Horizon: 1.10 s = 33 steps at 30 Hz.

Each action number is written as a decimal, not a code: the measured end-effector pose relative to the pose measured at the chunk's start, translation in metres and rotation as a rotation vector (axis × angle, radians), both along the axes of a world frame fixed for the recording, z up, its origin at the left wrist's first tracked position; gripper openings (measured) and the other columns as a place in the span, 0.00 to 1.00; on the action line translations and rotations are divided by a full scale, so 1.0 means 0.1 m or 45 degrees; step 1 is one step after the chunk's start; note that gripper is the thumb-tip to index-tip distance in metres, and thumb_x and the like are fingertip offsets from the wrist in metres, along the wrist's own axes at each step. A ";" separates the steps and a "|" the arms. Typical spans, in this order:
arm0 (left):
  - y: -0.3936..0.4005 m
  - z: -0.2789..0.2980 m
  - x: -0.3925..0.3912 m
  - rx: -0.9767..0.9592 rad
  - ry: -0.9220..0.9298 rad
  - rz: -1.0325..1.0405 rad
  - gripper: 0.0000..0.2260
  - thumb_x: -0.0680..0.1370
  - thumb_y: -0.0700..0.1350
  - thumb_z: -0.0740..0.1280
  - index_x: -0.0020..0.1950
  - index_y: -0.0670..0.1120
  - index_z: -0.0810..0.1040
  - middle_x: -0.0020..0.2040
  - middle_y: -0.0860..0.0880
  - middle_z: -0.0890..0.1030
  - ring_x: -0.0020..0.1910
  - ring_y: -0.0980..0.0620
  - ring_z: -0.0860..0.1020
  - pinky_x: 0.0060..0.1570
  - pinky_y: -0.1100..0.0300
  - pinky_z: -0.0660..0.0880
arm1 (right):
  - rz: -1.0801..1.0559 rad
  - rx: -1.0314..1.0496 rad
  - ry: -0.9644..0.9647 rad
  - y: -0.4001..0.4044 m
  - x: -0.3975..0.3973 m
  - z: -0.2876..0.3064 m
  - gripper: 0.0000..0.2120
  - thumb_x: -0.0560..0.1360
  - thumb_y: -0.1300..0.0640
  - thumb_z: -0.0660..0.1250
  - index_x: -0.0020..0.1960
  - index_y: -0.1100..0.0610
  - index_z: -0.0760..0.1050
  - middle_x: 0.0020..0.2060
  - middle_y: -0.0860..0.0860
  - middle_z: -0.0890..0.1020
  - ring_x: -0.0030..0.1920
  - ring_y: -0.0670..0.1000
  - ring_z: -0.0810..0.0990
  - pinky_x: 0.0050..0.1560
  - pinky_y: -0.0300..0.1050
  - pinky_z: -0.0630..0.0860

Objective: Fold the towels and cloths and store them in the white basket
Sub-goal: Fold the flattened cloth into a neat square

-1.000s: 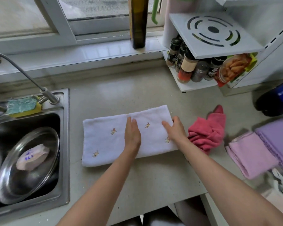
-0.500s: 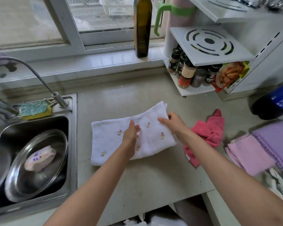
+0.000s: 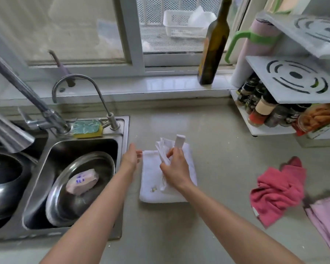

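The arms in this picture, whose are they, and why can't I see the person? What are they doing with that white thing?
There is no machine here. A person wears a camera on their head, so you see what they see, looking down at their own arms. On the grey counter lies a white towel, partly folded. The right hand grips a bunched part of it, and the left hand touches its left edge. Beside it sits a metal sink with a steel lid inside. To the right lie a crumpled red cloth and a pink cloth, waiting. A white basket shows beyond the window.
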State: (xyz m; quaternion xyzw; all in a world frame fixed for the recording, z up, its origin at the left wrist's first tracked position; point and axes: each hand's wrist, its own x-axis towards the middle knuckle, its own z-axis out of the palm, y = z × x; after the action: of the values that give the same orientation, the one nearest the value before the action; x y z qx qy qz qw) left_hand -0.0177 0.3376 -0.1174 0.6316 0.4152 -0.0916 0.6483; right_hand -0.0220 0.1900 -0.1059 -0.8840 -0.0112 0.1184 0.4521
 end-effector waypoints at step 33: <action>0.00 -0.02 0.25 -0.001 -0.417 -0.715 0.13 0.75 0.43 0.71 0.59 0.45 0.80 0.54 0.47 0.83 0.54 0.50 0.81 0.56 0.56 0.77 | 0.389 0.051 0.092 -0.70 0.92 0.07 0.14 0.80 0.52 0.60 0.49 0.62 0.78 0.44 0.52 0.80 0.46 0.49 0.77 0.47 0.45 0.69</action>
State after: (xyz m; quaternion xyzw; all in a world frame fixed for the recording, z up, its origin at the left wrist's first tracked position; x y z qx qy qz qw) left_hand 0.0073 0.3374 -0.1192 0.7277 0.1147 -0.1641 0.6560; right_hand 0.0697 0.1197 -0.0988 -0.8580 -0.1315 0.2173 0.4465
